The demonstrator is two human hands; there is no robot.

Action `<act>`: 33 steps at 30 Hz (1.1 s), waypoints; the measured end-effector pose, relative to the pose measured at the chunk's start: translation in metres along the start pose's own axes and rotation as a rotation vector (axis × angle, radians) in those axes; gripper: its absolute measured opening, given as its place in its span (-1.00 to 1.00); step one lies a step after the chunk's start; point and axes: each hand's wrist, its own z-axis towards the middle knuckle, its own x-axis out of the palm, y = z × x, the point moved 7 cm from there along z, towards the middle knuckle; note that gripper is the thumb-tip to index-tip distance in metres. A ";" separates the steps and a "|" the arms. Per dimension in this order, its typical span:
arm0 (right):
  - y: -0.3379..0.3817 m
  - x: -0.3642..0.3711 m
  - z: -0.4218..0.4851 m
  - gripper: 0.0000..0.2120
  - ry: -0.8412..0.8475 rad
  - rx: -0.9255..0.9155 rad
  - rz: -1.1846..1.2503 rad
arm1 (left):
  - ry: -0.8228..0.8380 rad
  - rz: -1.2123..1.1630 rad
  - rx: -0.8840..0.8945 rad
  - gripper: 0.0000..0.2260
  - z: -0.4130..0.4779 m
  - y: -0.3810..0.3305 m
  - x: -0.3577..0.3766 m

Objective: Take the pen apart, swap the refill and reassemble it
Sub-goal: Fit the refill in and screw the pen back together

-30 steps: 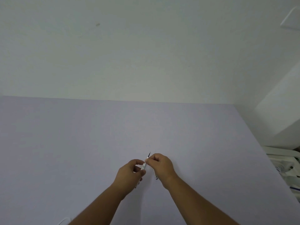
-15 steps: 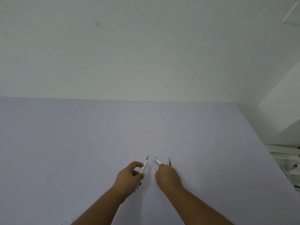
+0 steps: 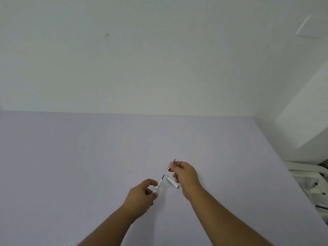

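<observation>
My left hand [image 3: 142, 194] pinches a thin white refill [image 3: 159, 185] with a dark tip that points up and away from me. My right hand [image 3: 186, 174] holds a small silver tip cone [image 3: 171, 164] between thumb and fingers, a little above the lilac table [image 3: 88, 166]. A white pen barrel section [image 3: 172, 184] with a silver end lies on the table just below my right hand's fingers, between the two hands. The hands are apart, with a small gap between the refill and the barrel section.
A white wall stands behind the table's far edge. At the right, past the table edge, are a white frame [image 3: 305, 170] and some bundled white items [image 3: 312, 189]. A small white object [image 3: 71, 244] peeks in at the bottom edge.
The hands were joined on the pen a second ago and have pulled apart. My right hand has lifted with the silver tip cone, and the white barrel section now lies on the table.
</observation>
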 end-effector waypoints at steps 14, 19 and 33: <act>-0.010 0.016 -0.013 -0.86 0.175 -0.031 -0.107 | -0.055 -0.003 0.031 -0.84 -0.001 -0.013 0.002; -0.012 0.019 -0.015 -0.89 0.230 -0.037 -0.084 | -0.092 -0.008 0.018 -0.94 0.000 -0.015 0.001; -0.008 0.013 -0.008 -0.91 0.306 -0.013 -0.139 | -0.130 0.023 0.095 -0.92 0.001 -0.028 0.000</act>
